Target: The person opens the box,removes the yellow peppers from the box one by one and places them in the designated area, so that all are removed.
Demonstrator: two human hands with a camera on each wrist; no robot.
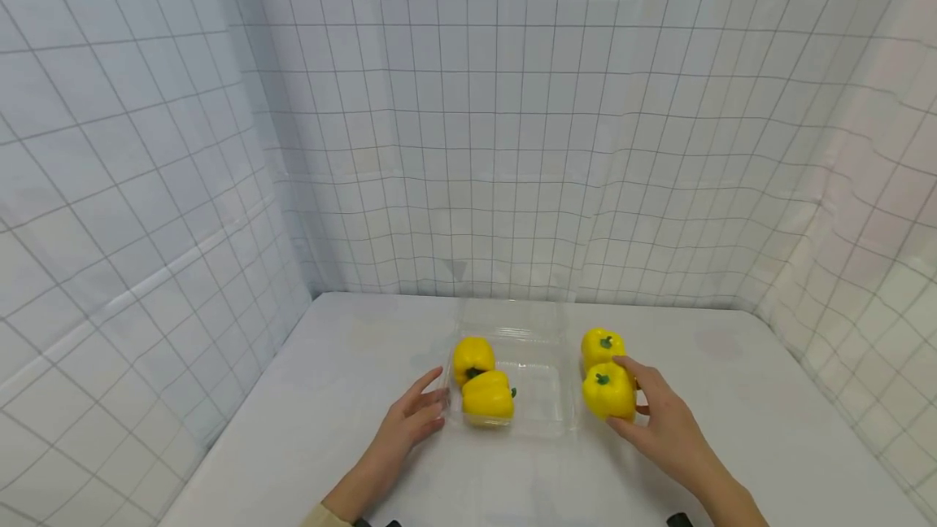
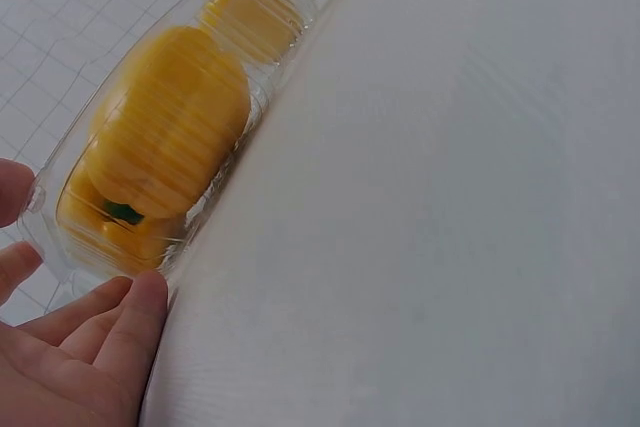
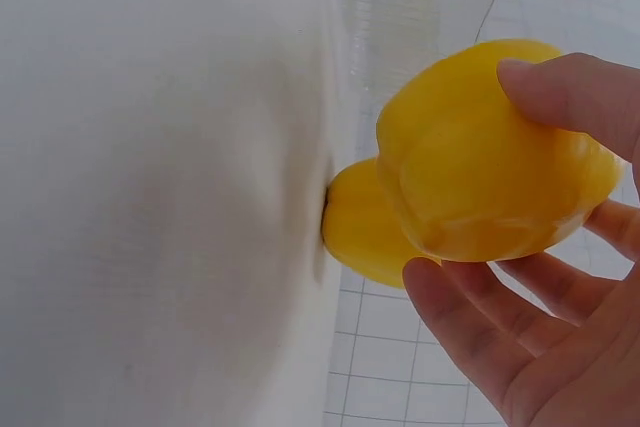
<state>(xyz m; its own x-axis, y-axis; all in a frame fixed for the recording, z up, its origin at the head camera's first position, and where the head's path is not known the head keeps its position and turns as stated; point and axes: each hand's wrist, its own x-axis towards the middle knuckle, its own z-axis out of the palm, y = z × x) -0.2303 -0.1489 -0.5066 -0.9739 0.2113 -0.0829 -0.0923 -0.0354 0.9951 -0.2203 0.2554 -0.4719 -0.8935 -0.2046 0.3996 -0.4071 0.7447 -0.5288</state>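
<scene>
A clear plastic container (image 1: 542,397) with its lid folded back holds two yellow peppers (image 1: 487,397) on its left side. My left hand (image 1: 410,423) touches the container's left wall with relaxed fingers; in the left wrist view the fingertips of this hand (image 2: 90,357) rest at its corner. To the right of the container, my right hand (image 1: 669,429) grips a yellow pepper (image 1: 607,390) between thumb and fingers. The right wrist view shows this pepper (image 3: 490,152) raised off the table, with another yellow pepper (image 3: 365,227) behind it on the surface.
The white table (image 1: 351,340) is enclosed at the back and sides by white curtains (image 1: 512,145) with a grid pattern. The transparent lid (image 1: 512,317) lies toward the table's back edge. Dark objects (image 1: 679,520) show at the bottom edge near both wrists.
</scene>
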